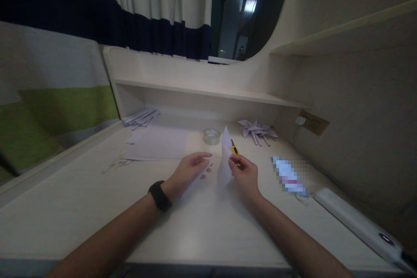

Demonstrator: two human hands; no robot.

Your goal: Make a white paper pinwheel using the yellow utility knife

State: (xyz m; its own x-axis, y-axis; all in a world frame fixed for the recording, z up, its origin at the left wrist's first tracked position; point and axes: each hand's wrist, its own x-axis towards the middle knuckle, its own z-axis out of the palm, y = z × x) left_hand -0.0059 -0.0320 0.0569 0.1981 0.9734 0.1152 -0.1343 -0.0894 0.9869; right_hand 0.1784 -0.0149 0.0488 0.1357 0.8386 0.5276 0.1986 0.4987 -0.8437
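Note:
My right hand point(245, 177) pinches an upright sheet of white paper point(225, 163) by its right side, between thumb and fingers. Just left of it, my left hand point(190, 173), with a black band on the wrist, is curled around another white paper piece point(194, 183), whose edge shows along the palm. Most of that piece is hidden by the hand. Behind my right fingers sits a yellow-and-black utility knife point(234, 148), its lower part covered by the hand. A roll of clear tape point(211, 136) lies beyond the gap between my hands.
White sheets point(159, 140) and folded paper strips point(140, 117) lie at the back left, with thin string-like pieces point(117, 163) nearby. Folded paper pinwheel-like shapes point(256, 131) are at back right. A lit phone point(289, 177) and a long white device point(358, 221) occupy the right side.

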